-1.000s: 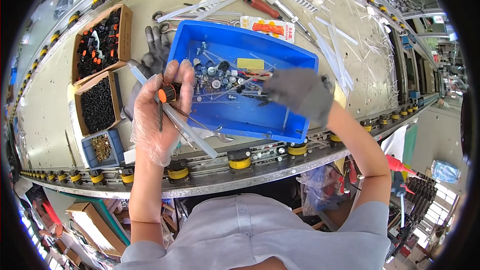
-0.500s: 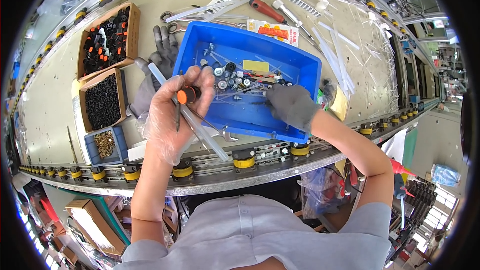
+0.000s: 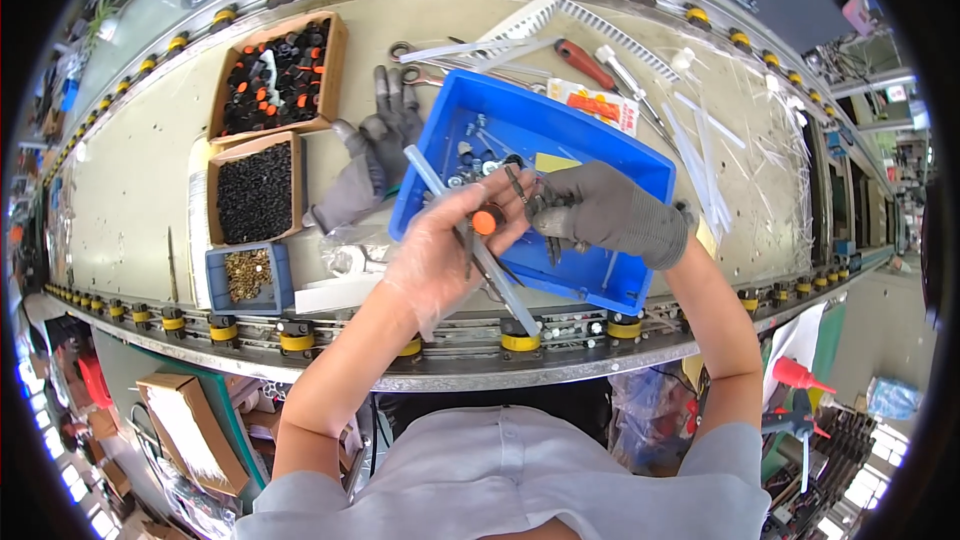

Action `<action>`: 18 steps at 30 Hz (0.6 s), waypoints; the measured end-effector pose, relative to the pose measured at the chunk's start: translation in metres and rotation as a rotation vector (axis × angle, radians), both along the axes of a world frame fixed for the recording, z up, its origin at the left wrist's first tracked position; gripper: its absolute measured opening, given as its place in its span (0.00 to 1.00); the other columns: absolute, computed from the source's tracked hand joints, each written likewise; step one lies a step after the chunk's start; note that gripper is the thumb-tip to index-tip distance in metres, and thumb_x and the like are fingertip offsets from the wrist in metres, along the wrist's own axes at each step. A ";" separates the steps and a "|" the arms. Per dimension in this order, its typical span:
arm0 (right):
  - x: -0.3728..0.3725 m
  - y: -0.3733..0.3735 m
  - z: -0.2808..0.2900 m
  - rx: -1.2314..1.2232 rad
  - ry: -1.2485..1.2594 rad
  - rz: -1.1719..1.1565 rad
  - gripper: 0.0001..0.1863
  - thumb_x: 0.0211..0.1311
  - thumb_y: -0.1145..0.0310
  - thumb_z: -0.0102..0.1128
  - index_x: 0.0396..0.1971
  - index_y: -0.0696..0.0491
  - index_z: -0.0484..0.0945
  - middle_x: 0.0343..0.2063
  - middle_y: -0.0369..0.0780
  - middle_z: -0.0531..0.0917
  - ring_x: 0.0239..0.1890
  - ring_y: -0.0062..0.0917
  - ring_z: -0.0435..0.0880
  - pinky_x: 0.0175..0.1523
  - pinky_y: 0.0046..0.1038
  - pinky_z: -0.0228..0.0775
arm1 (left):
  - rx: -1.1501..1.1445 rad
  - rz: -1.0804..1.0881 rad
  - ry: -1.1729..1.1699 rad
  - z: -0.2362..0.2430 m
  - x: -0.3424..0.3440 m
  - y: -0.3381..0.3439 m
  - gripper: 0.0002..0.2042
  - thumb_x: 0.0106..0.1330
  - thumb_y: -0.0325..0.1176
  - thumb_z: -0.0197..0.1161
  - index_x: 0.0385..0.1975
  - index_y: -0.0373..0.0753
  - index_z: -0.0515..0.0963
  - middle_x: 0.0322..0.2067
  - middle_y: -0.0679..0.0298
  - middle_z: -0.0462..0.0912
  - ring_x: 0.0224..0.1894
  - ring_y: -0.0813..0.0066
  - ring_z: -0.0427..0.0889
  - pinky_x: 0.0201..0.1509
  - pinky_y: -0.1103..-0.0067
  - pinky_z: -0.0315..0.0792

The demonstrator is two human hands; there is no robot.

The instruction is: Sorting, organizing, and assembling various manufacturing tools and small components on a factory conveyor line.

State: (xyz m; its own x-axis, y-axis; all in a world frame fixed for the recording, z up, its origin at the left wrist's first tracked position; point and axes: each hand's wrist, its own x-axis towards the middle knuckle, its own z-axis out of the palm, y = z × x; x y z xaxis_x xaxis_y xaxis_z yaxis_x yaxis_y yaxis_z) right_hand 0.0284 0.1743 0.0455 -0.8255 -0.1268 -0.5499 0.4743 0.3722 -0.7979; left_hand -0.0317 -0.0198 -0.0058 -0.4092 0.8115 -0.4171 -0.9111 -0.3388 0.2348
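My left hand (image 3: 440,250), in a clear plastic glove, is palm up over the near left part of a blue bin (image 3: 560,112). Its fingers curl around a translucent plastic tube (image 3: 508,290), a black knob with an orange end (image 3: 487,220) and thin dark rods. In a grey glove, my right hand (image 3: 615,210) is beside the left fingertips, pinching small dark pieces (image 3: 545,225) whose kind I cannot make out. Loose bolts and nuts (image 3: 470,165) lie in the bin, partly hidden by both hands.
A spare grey glove (image 3: 365,175) lies left of the bin. Further left are boxes of black-orange parts (image 3: 275,80), small black parts (image 3: 255,195) and brass pieces (image 3: 247,275). Behind the bin lie a red-handled screwdriver (image 3: 585,64) and wrenches. Rollers (image 3: 520,341) line the near edge.
My left hand has moved right with the tube and knob. My right hand has lifted out of the bin's contents with small dark pieces and met the left fingertips. The whole view has shifted.
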 end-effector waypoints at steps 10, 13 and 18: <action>-0.008 -0.017 0.001 -0.020 -0.014 -0.062 0.08 0.55 0.69 0.60 0.31 0.58 0.81 0.19 0.34 0.79 0.21 0.14 0.75 0.28 0.20 0.68 | -0.173 -0.025 0.112 0.002 0.002 -0.003 0.17 0.65 0.34 0.59 0.53 0.38 0.71 0.55 0.64 0.74 0.58 0.78 0.70 0.59 0.79 0.67; -0.003 -0.015 -0.005 -0.068 0.056 -0.091 0.08 0.55 0.71 0.61 0.34 0.57 0.81 0.21 0.34 0.80 0.22 0.13 0.75 0.29 0.19 0.68 | -0.161 0.003 0.145 0.003 0.000 -0.004 0.14 0.65 0.35 0.59 0.48 0.38 0.74 0.57 0.60 0.72 0.59 0.73 0.71 0.59 0.74 0.70; 0.003 -0.017 0.003 -0.102 0.145 -0.158 0.10 0.56 0.72 0.61 0.38 0.57 0.81 0.27 0.34 0.81 0.25 0.12 0.75 0.31 0.18 0.68 | -0.097 0.029 0.062 0.003 0.000 -0.005 0.12 0.66 0.33 0.58 0.46 0.37 0.73 0.54 0.59 0.74 0.57 0.69 0.72 0.61 0.71 0.69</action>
